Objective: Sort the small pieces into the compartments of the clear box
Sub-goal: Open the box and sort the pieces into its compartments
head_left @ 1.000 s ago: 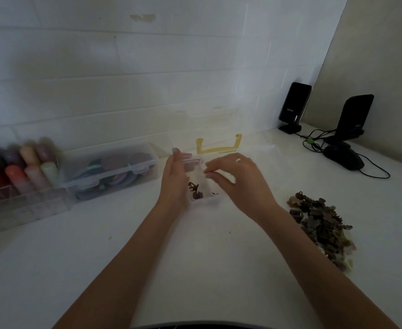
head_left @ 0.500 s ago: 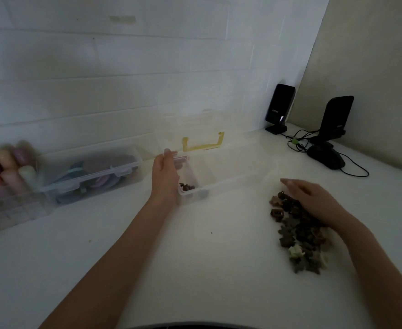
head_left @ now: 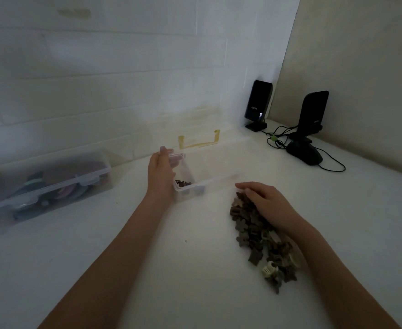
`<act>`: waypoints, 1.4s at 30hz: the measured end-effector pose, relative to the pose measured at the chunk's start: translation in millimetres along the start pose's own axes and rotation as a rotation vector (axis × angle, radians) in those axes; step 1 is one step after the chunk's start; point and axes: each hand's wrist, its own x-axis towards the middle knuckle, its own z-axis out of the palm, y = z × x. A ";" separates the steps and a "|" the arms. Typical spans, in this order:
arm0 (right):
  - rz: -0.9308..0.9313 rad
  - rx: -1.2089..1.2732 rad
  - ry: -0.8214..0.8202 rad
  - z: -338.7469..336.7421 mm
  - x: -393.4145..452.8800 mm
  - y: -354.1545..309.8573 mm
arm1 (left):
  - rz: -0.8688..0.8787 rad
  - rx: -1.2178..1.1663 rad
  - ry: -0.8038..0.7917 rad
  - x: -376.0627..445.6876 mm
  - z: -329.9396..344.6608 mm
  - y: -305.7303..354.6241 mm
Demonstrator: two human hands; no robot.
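Observation:
The clear box [head_left: 219, 169] stands open on the white table, its lid with a yellow handle [head_left: 198, 141] leaning back against the wall. Several dark pieces [head_left: 183, 183] lie in its leftmost compartment. My left hand [head_left: 160, 174] grips the box's left end, fingers curled over the rim. A heap of small brown, grey and pale pieces [head_left: 259, 236] lies to the right of the box. My right hand [head_left: 266, 203] rests palm down on the far end of the heap, fingers together; whether it pinches a piece is hidden.
A closed clear case [head_left: 50, 184] with coloured items sits at the left. Two black speakers [head_left: 258, 104] [head_left: 312, 112], a black mouse [head_left: 305, 154] and cables occupy the back right corner. A beige panel closes the right side.
My right hand left the box and came down on the heap of pieces to the right. My left hand stayed on the box's left end. The camera view shifted slightly.

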 end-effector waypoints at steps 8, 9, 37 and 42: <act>-0.071 -0.130 -0.023 -3.9 1.9 -0.7 | 0.012 -0.008 -0.014 1.7 0.3 -3.6; -0.086 -0.124 -0.022 -2.9 1.5 -1.5 | 0.019 -0.007 -0.018 1.8 0.2 -3.6; -0.343 0.075 0.173 20.6 -8.4 -37.2 | 0.132 0.087 -0.214 -3.9 -10.2 5.3; -0.317 0.245 0.290 17.8 -8.0 -36.6 | 0.245 0.093 -0.321 0.8 -22.6 11.9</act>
